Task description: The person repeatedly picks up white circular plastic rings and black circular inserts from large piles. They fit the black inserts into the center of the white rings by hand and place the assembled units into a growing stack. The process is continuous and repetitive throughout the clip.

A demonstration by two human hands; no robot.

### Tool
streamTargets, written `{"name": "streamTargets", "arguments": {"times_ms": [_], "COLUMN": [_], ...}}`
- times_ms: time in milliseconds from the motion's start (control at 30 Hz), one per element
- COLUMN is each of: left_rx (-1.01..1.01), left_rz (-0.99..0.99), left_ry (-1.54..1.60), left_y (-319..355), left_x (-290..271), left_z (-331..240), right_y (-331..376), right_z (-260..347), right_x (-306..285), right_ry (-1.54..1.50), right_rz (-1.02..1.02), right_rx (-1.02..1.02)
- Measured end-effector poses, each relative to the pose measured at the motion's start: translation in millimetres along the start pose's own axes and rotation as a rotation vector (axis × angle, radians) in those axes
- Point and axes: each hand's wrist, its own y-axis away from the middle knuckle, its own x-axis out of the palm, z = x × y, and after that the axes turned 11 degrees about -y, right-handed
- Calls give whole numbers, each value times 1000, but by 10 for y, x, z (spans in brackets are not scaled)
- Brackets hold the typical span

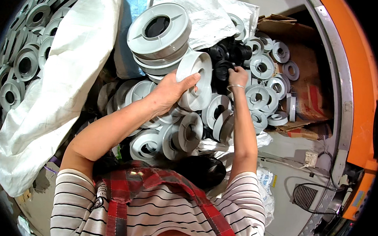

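Ring [204, 82] in left hand [172, 90], cap [222, 71] at right hand [238, 76]

Red print marks the cardboard box [314, 82], too blurred to make out. Near the right sleeve, a plastic bag [265, 194] bears blue lettering and a yellow label [274, 180]. Small blue and yellow markings sit low on the orange frame [366, 106]. A dark patch [97, 203] with pale marks is on the striped shirt [163, 206].

Loose rings [166, 138] hide the surface beneath them. Above, a stack of rings [159, 39] leans beside a white sack [71, 77], with further rings [27, 62] beyond at far left. More rings [262, 66] crowd the box. Below it, a grey panel [277, 221] runs toward a socket [311, 159], a vent [306, 196] and a looped cable [300, 205].

The hands are apart. The left one is clamped on the grey ring, thumb across its face, above the loose rings and just beside the stack. The right one's fingers are at the black cap's edge; whether they grip it cannot be told.
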Motion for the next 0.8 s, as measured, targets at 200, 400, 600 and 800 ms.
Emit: {"name": "streamTargets", "arguments": {"times_ms": [200,400,600,800], "left_rx": [-48,0,-44,-39], "left_rz": [173,243,332,432], "left_ry": [164,64,-23,86], "left_y": [43,140,182,244], "left_x": [139,44,-55,-83], "left_z": [93,103,-11,-82], "right_y": [821,1267,1278,1361], "right_z": [771,1470,1667,1755], "right_x": [-677,-956,-1118,-1153], "right_ry": [-410,-32,68,34], "right_rz": [211,461,647,604], "right_rx": [-53,-356,-538,-592]}}
